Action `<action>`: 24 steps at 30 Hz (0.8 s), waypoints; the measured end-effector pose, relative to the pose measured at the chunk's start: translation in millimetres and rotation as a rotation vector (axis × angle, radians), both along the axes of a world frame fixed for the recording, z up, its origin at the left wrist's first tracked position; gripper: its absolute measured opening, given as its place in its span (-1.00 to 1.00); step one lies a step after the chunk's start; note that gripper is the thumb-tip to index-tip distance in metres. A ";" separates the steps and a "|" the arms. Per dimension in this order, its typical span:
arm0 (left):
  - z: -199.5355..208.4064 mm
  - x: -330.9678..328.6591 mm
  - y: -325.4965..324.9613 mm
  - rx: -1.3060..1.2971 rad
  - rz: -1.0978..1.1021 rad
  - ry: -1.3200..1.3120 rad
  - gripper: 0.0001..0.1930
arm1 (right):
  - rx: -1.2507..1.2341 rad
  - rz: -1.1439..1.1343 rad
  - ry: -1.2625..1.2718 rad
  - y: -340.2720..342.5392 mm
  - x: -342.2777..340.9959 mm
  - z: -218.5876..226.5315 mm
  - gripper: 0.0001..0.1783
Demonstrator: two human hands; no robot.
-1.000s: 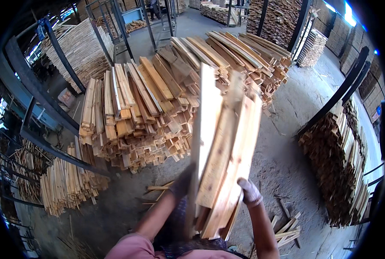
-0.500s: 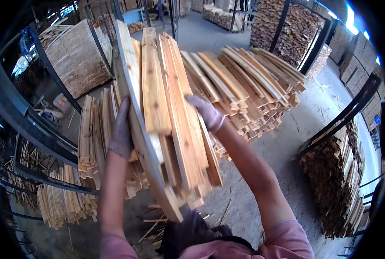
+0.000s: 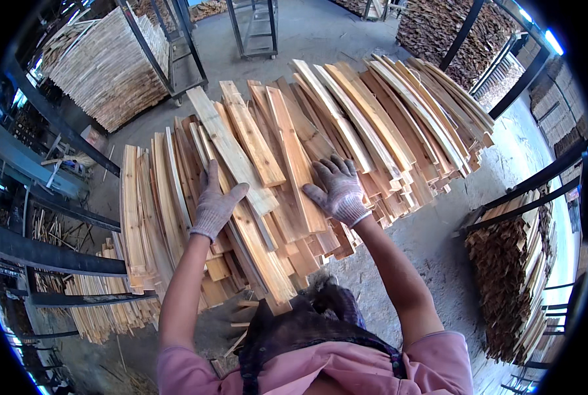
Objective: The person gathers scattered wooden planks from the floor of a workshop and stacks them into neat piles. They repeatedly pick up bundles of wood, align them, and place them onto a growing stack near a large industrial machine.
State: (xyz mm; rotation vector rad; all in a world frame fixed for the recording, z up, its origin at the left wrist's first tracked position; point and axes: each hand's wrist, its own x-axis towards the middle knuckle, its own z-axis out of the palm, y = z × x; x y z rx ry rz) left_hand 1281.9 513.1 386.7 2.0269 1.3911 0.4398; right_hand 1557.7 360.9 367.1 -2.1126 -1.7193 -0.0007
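We find both hands gloved, set apart from each other over a broad pile of sawn boards (image 3: 142, 214) laid close in front of the wearer. The left hand (image 3: 218, 201) has its fingers extended and its thumb spread, beside the left edge of a pale greyish board (image 3: 231, 155); whether the thumb actually bears on the wood we cannot tell. The right hand (image 3: 340, 191) lies palm down and spread, its thumb side at the edge of a reddish board (image 3: 294, 158). Neither is clamped on anything. Between them we note a knotty yellow board (image 3: 251, 141), lying on top with its near end short of its neighbours. A long yellowish board (image 3: 265, 260) projects toward the wearer, and the uppermost pieces lie somewhat askew, with uneven ends. In our judgement the step in hand is settling these top boards onto the pile, with the placing largely done and the aligning incomplete. The next move, as we assess it, calls for light inward pressure from both sides to close the gaps, then a push on the protruding near ends. We would caution that an unsupported board could slide off the front toward the concrete floor (image 3: 432, 243).
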 end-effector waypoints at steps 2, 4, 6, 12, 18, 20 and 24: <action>5.7 -8.5 5.1 -0.012 -0.016 -0.007 0.13 | 0.000 0.043 0.047 3.7 0.6 5.3 -0.15; 3.3 -14.3 7.0 0.000 0.032 -0.026 0.11 | 0.013 0.077 0.102 2.7 1.1 8.8 -0.14; 4.8 -16.6 18.2 0.043 0.084 -0.072 0.09 | 0.042 0.076 0.136 2.0 3.8 13.5 -0.12; 23.0 4.0 74.6 0.081 0.188 -0.042 0.06 | -0.116 0.103 0.501 17.5 36.3 50.3 -0.15; 17.9 33.5 122.1 0.092 0.206 0.152 0.16 | -0.111 0.297 0.315 124.9 55.5 79.8 -0.09; -3.3 36.3 125.3 0.187 0.211 0.215 0.25 | -0.140 0.369 0.309 176.4 54.2 79.7 -0.07; 6.4 51.2 120.9 0.136 0.219 0.111 0.22 | -0.231 0.298 0.445 308.2 50.8 77.7 0.05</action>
